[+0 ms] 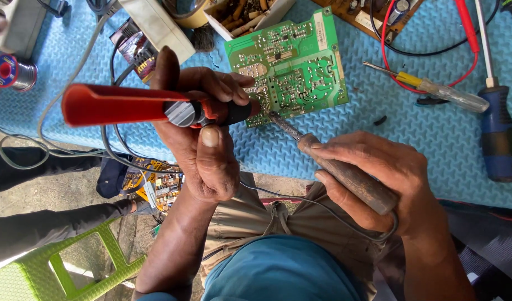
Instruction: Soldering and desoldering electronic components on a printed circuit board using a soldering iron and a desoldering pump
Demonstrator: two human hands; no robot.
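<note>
My left hand (203, 139) is closed around a red desoldering pump (150, 106), a smooth plastic tube with a ribbed grey collar and a black nose; the thumb lies flat along the barrel and the nose rests at the lower left edge of the green circuit board (286, 64). My right hand (378, 178) is wrapped tight on a soldering iron (334, 164) with a worn, dark wooden handle, its dull metal shaft slanting up so the tip touches the board just beside the pump's nose. The board lies flat, solder side up, glossy green with pale traces and silver joints. Under it I see a blue foam mat (401, 128) with a wavy embossed pattern. Off to the right lie a screwdriver with a clear and yellow handle (434, 86) and a thicker one with a blue and black rubbery grip (498, 131), with red wire (429, 53) looped near them. A spool of solder (13, 72) sits at the far left. Below the mat edge there is bare concrete floor (49, 192) and a lime-green plastic stool (66, 262).
</note>
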